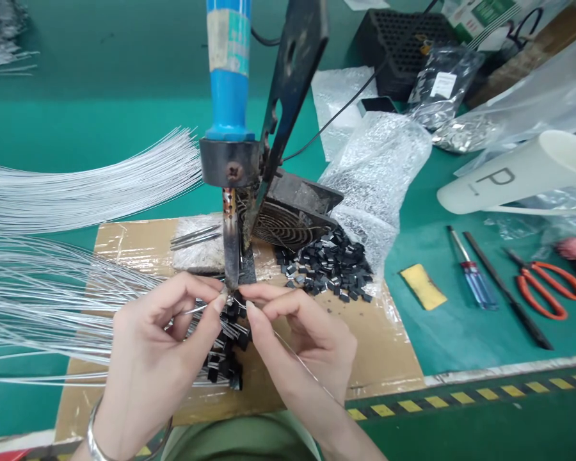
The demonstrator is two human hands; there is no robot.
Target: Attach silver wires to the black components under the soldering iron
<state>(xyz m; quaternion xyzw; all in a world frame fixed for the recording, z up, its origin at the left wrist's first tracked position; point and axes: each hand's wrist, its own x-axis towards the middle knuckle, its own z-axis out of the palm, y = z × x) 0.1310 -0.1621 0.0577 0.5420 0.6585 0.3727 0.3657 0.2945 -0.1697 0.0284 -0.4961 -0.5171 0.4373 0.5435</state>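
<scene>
A blue-handled soldering iron hangs upright in a black clamp, its tip pointing down between my hands. My left hand pinches a thin wire at the tip; whatever else lies between its fingertips is too small to tell. From the right, my right hand pinches a thin solder wire that trails down across the palm, its end close to the tip. Beneath my fingers lie black connectors attached to grey-white wires. Loose black connectors are heaped on the cardboard to the right.
A black fan stands behind the iron. More wires spread at the left. Bubble wrap, a white cup, a yellow sponge, a screwdriver, a black rod and orange-handled cutters lie right.
</scene>
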